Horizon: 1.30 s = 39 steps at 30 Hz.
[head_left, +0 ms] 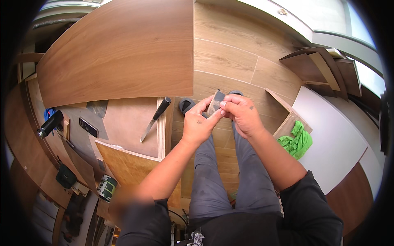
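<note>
In front of my legs, both hands hold one small flat piece [215, 102], tan-brown with a dark grey patch; its exact kind cannot be made out. My left hand [198, 124] is closed on its left side, thumb along the lower edge. The thumb and fingers of my right hand [243, 113] pinch it from the right. To the left of my hands, a black-handled tool with a narrow metal blade [155, 119] lies across the workbench [127, 123] near its plywood edge.
A large brown wood panel [123, 49] spans the far left. A phone [88, 127], a black flask [51, 124] and a tin [107, 187] are at the left. At the right are a green cloth [296, 141], a white panel [328, 131] and stacked boards [316, 69].
</note>
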{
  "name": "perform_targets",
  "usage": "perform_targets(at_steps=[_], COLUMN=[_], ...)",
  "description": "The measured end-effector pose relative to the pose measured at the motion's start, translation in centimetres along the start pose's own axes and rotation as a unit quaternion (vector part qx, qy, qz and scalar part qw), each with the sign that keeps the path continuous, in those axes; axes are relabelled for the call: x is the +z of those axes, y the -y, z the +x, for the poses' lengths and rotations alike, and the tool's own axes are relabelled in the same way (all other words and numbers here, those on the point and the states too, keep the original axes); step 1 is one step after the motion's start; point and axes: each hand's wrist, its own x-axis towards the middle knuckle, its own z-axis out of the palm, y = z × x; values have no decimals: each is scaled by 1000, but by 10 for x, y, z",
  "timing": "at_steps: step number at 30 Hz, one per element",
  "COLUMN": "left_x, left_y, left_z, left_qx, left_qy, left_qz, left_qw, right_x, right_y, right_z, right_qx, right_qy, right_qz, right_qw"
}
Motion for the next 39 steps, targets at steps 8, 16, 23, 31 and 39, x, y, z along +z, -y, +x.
perform_targets(at_steps=[8,16,23,31,39], left_x=[8,12,6,11,-69], left_y=[4,-2,6,5,-33], left_z=[-2,-3,2,11,73], left_qx=[-47,-88,-66,-30,242], left_qy=[-44,-29,-54,-70,-191], left_qz=[-93,-113,-93,-66,363], left_qw=[994,989,992,995,879], right_x=[20,5,9,23,-5], right_y=[-4,-13,-19,-13,0], right_z=[-2,11,17,16,70], right_qx=[-73,-103,-144,-67,-245], right_qy=[-108,-86,-121,-60,-183], right_qz=[-20,-39,-18,71,-149], right_qw=[991,990,982,993,940])
